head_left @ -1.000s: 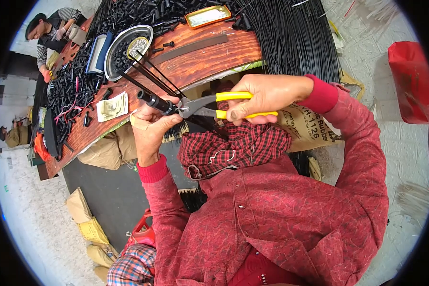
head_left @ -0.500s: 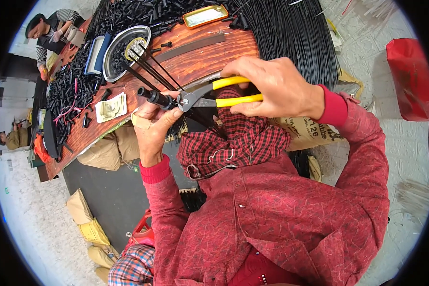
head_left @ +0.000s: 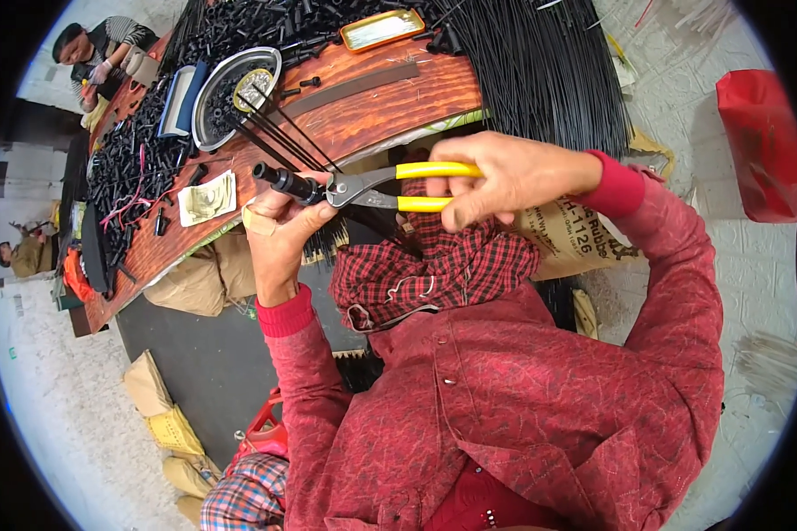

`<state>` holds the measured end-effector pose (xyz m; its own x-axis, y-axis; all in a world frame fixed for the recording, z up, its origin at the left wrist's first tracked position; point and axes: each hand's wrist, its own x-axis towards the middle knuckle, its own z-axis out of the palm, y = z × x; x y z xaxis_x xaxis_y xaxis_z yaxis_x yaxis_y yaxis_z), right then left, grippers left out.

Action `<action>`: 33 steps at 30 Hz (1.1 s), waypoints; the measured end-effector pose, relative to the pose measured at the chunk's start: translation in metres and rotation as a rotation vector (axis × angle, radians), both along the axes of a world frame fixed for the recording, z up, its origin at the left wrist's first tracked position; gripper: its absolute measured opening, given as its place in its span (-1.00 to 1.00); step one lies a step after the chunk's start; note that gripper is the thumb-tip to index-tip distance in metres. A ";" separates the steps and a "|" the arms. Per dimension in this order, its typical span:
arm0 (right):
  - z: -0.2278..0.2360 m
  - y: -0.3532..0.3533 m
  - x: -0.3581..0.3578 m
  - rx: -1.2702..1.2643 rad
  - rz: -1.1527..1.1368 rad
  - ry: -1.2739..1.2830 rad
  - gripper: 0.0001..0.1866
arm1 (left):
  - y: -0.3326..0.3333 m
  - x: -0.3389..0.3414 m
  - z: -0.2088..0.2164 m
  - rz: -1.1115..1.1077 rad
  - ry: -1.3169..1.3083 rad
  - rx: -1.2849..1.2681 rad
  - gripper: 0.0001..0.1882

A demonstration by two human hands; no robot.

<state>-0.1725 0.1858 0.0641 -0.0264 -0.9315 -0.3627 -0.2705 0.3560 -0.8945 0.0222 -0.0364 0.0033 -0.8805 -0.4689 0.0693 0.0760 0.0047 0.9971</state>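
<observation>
My left hand (head_left: 279, 230), its fingers closed, grips a black tubular fitting (head_left: 285, 183) that points up and to the left. Thin black rods (head_left: 279, 142) fan out beside this fitting, and some run down behind the pliers. My right hand (head_left: 518, 173) is wrapped round the yellow handles of grey-jawed pliers (head_left: 367, 188). The jaws meet the fitting's end by my left fingertips; what lies between them is too small to make out. A tan patch covers part of my left hand near the thumb.
On the wooden table (head_left: 354, 124) are heaps of black fittings (head_left: 266, 26), an oval metal tray (head_left: 205, 133), an orange-rimmed tin (head_left: 383, 31) and a paper pad (head_left: 208, 199). Long black rods (head_left: 549, 80) hang at the right. A co-worker (head_left: 102, 53) sits at the far left.
My right hand and the pliers' handles have swung a little toward me, and the right fingers have shifted on the handles. My left hand has hardly moved. The co-worker's hands have come together.
</observation>
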 end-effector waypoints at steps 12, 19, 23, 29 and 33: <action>-0.015 0.000 -0.010 0.248 0.024 -0.498 -0.27 | 0.002 0.001 0.002 -0.023 0.018 -0.037 -0.63; -0.002 0.004 0.014 -0.519 0.044 1.044 -0.35 | -0.001 -0.001 0.000 0.034 -0.008 -0.002 -0.63; -0.003 -0.001 0.004 -0.292 0.064 0.601 -0.42 | -0.003 0.003 0.002 0.033 -0.035 -0.031 -0.61; -0.059 0.004 -0.010 0.313 0.146 -0.917 -0.17 | 0.004 -0.003 0.002 -0.097 0.056 -0.085 -0.61; -0.025 -0.007 -0.016 0.112 0.020 -0.189 -0.38 | 0.000 -0.001 -0.002 -0.032 0.047 0.007 -0.65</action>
<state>-0.1884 0.1788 0.0393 0.0701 -0.8846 -0.4610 -0.1097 0.4525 -0.8850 0.0209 -0.0363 0.0010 -0.8908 -0.4415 0.1078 0.1229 -0.0055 0.9924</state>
